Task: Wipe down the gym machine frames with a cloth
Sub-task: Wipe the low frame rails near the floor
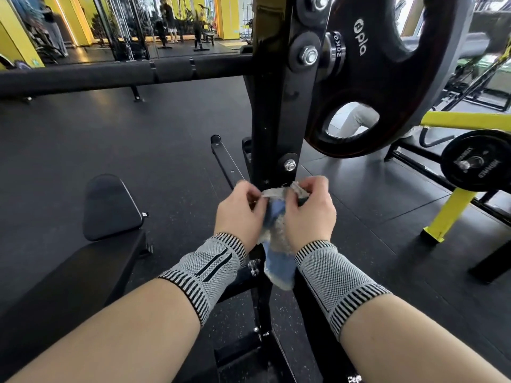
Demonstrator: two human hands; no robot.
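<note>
Centrally, low in frame: left hand [240, 214] and right hand [309, 212] both pinch blue-grey cloth [278, 258], fingers curled on its top edge; cloth hangs between wrists, just before black machine upright [272, 128]. Upper right: black 20KG weight plate [387, 78] on frame. Left: black padded bench [110, 205]. Right: yellow frame leg [450, 214].

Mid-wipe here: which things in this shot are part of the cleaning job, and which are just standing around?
Part of the job:
- cloth, blue and grey
- left hand and right hand, both pinching its top edge
- black machine frame, right behind the cloth

Standing around:
- 20 kg weight plate on the frame
- small plate on the yellow rack
- padded seat
</note>
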